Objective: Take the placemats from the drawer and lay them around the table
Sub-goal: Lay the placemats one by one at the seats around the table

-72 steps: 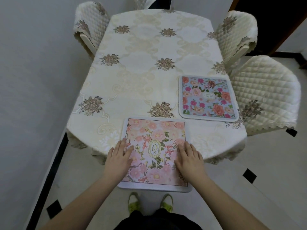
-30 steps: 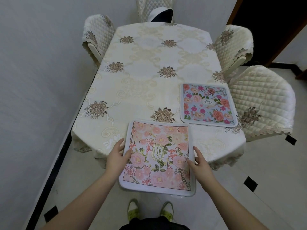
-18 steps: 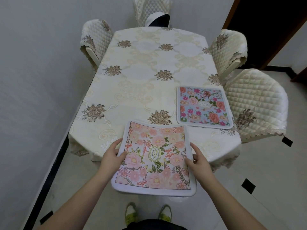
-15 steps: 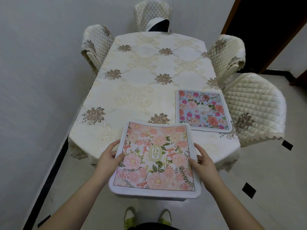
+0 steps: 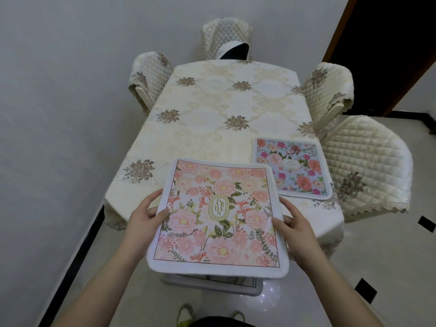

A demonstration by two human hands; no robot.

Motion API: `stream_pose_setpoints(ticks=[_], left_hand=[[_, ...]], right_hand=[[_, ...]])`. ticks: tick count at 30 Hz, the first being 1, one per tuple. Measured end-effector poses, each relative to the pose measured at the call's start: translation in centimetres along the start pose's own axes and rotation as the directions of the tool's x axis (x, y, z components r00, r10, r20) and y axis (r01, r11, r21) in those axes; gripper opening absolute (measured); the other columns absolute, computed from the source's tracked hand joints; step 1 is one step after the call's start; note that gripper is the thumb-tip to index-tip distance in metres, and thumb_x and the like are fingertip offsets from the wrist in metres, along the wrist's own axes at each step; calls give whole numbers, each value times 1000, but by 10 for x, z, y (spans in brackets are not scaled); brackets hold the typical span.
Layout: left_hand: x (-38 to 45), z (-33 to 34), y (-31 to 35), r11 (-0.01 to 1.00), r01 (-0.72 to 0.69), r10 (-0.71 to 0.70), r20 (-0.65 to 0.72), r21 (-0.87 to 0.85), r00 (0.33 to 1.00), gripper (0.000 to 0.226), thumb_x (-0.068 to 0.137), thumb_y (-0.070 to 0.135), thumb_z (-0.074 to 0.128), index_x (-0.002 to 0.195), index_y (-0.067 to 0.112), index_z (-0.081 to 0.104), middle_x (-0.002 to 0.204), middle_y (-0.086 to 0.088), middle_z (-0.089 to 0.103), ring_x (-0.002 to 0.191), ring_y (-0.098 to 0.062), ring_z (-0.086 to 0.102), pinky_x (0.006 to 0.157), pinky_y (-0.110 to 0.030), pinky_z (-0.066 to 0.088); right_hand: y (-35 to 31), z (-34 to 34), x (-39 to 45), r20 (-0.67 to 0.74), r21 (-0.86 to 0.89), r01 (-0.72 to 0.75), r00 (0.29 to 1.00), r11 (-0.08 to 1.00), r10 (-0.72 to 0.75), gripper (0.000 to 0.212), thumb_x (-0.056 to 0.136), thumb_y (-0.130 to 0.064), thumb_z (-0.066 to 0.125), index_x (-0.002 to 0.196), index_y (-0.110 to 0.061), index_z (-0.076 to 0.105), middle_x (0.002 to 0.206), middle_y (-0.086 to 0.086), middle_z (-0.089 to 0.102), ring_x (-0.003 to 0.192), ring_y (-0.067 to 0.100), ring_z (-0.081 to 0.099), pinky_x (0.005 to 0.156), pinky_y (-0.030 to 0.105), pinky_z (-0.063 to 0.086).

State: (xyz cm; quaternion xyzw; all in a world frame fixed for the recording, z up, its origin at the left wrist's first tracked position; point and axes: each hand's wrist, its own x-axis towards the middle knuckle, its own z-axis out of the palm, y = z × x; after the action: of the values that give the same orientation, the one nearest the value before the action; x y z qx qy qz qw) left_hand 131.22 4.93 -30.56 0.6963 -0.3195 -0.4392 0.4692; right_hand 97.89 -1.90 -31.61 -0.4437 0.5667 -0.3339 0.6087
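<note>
Pink flowers cover the placemat held up at the near end of the table, with the word GARDEN in an oval at its middle. The left hand grips its left edge, thumb on top and fingers underneath; the right hand grips its right edge the same way. Under the near edge of this mat, the border of another mat shows, lying lower; whether it rests on the table's near edge is hard to tell. Farther along, a blue flowered placemat lies flat at the table's right edge, near the front right corner, just before a quilted chair. A cream tablecloth with brown flower clusters covers the table. More quilted chairs stand at the left edge, the right edge and the far end.
</note>
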Motion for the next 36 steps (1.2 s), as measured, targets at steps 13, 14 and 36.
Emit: stream_pose_setpoints(ticks=[13, 14, 36], left_hand=[[-47, -71, -19, 994, 47, -72, -254, -104, 965, 50, 97, 12, 61, 133, 44, 53, 98, -12, 77, 82, -40, 74, 69, -60, 58], [-53, -80, -21, 993, 52, -79, -278, -104, 957, 49, 97, 12, 61, 133, 44, 53, 98, -11, 77, 82, -39, 74, 67, -58, 59], [-198, -353, -111, 992, 42, -106, -594, -120, 797, 47, 96, 20, 62, 136, 43, 51, 101, -1, 76, 81, -22, 76, 65, -48, 62]], right_hand=[[-22, 73, 15, 279, -194, 150, 956, 969, -92, 57, 98, -14, 57, 145, -39, 36, 97, -4, 77, 85, 19, 74, 80, 47, 59], [-23, 84, 15, 304, -212, 158, 949, 964, -89, 57, 98, -16, 57, 145, -40, 36, 97, -5, 77, 85, 20, 74, 80, 47, 59], [0, 394, -105, 571, -282, 317, 814, 906, -107, 45, 96, -19, 59, 134, -40, 46, 98, -1, 75, 76, 18, 75, 62, 41, 62]])
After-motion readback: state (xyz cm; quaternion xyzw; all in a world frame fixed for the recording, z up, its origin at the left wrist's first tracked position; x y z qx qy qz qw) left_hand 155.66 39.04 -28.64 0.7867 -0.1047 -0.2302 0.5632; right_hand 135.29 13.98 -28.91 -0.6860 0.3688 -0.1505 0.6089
